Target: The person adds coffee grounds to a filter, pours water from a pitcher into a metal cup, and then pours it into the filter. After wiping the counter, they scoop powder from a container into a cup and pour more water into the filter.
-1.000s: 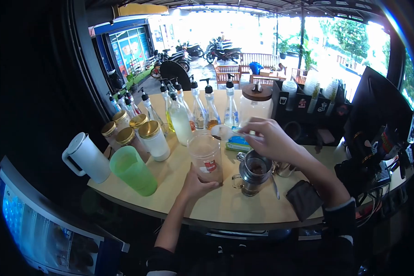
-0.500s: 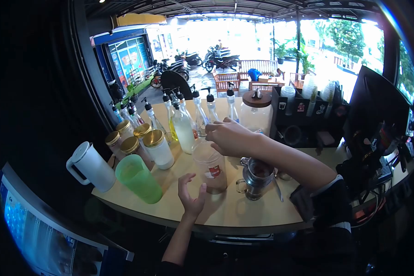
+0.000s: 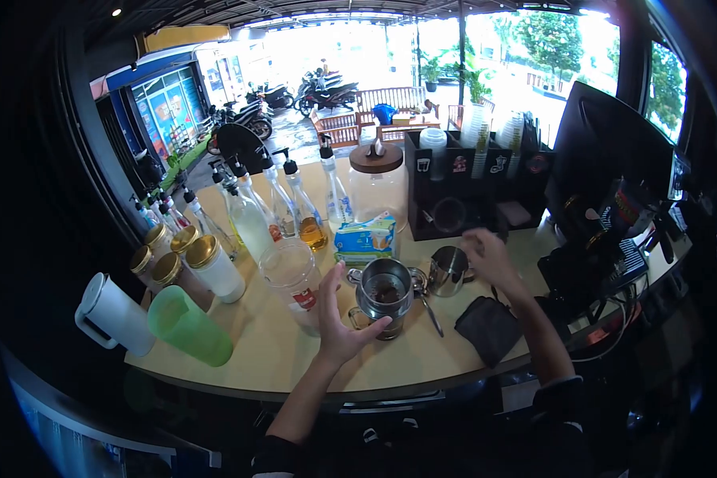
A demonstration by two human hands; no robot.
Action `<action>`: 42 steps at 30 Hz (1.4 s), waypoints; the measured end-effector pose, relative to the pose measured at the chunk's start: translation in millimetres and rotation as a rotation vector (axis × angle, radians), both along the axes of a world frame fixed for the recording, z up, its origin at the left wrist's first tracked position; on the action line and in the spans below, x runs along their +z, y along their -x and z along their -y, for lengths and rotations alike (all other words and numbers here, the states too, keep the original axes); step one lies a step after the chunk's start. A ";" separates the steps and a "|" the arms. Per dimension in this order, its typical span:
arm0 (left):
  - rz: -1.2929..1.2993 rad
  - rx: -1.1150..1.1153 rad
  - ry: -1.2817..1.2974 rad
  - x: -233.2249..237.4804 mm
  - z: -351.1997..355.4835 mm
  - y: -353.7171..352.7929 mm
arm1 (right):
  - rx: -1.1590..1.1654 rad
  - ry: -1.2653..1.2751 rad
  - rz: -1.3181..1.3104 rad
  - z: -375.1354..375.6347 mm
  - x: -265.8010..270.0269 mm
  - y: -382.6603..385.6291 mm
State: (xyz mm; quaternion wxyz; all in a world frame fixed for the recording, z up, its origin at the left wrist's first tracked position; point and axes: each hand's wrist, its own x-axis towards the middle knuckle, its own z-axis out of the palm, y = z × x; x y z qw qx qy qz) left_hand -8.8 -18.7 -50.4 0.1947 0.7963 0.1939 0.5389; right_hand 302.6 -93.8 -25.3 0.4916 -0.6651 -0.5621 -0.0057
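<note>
My left hand (image 3: 346, 331) is open, thumb and fingers spread in a C at the near left side of a round metal coffee dripper (image 3: 385, 279). The dripper holds dark contents and sits on a glass mug (image 3: 360, 319). My right hand (image 3: 490, 259), slightly blurred with loosely bent fingers, hovers beside the handle of a small steel pitcher (image 3: 446, 275). A clear plastic pitcher (image 3: 289, 275) with a red label stands left of the dripper. Behind the dripper lies a blue and green packet (image 3: 365, 239). A spoon (image 3: 432, 316) rests between mug and right hand.
A green jug (image 3: 190, 327), a white lidded jug (image 3: 115, 315) and gold-lidded jars (image 3: 215, 271) stand at left. Pump bottles (image 3: 299, 195) and a wooden-lidded glass jar (image 3: 378, 187) line the back. A dark cloth (image 3: 488, 328), black cup holder (image 3: 478, 187) and monitor (image 3: 613, 143) are at right.
My right hand has moved from above the clear plastic pitcher to beside the steel pitcher. My left hand has moved right, to the dripper. The view has turned right.
</note>
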 end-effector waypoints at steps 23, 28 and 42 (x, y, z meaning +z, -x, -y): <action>-0.039 -0.189 0.444 -18.3 -19.4 -19.3 | 0.236 -0.147 -0.732 4.8 -53.7 0.1; -0.002 -0.240 0.491 -16.3 -17.3 -19.8 | 0.355 -0.221 -0.717 9.6 1.4 14.9; -0.046 -0.199 0.526 -17.4 -15.0 -18.4 | 0.368 -0.051 -0.395 1.2 86.7 74.3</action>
